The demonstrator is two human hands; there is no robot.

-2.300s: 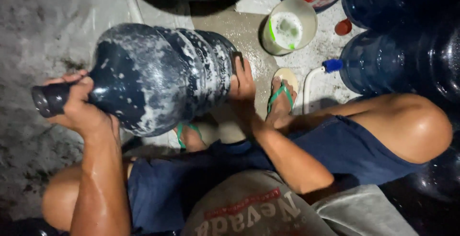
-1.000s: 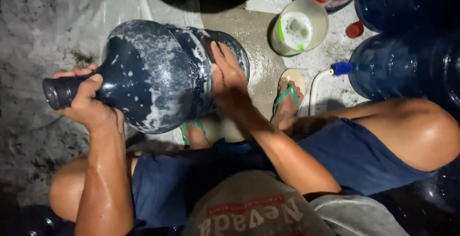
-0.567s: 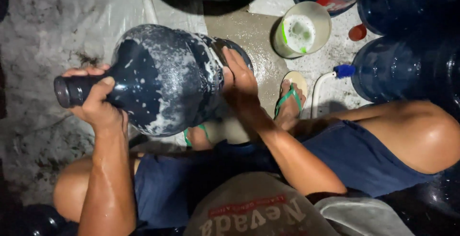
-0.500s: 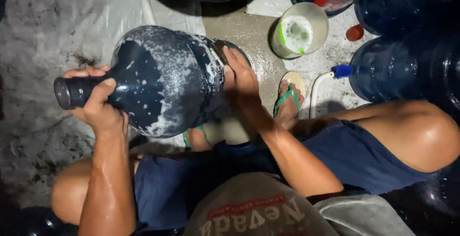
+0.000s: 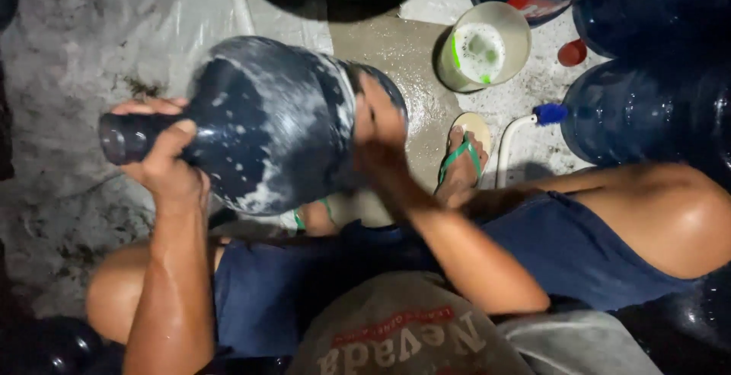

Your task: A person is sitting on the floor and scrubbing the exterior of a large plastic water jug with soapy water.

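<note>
Right hand (image 5: 378,127) is sliding flat along the sudsy dark-blue jug (image 5: 266,120), blurring; left hand (image 5: 169,163) is gripping its smooth neck; pale round bucket (image 5: 512,31) standing beyond.

A wet concrete wash area (image 5: 411,63) with big blue water jugs (image 5: 647,108), a hose (image 5: 518,139) and a soapy bucket (image 5: 483,55).

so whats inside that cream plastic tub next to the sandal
The round cream plastic tub holds whitish, foamy liquid with a green strip along its inner left wall. The foam covers the bottom, so anything lying under it cannot be seen.
</note>
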